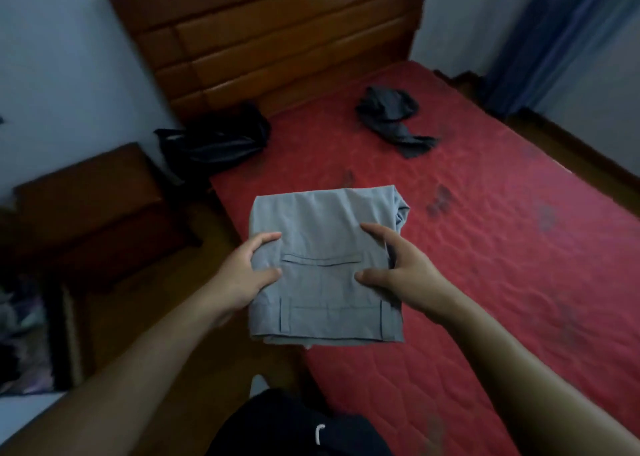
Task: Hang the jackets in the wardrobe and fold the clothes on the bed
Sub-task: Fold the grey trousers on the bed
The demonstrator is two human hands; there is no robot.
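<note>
A pair of grey trousers [322, 233], folded into a square with a back pocket facing up, is held at the near left edge of the red bed [485, 247]. My left hand [242, 275] grips its left side, thumb on top. My right hand [401, 268] grips its right side, thumb and forefinger on top. A crumpled dark grey garment [391, 116] lies farther up the bed, near the headboard. A black garment [214, 143] sits bunched at the bed's far left corner.
A brown wooden headboard [277, 39] stands against the wall. A wooden bedside cabinet [97, 206] is left of the bed. Blue curtains [561, 32] hang at the far right. Mixed items [20, 334] lie at the left edge.
</note>
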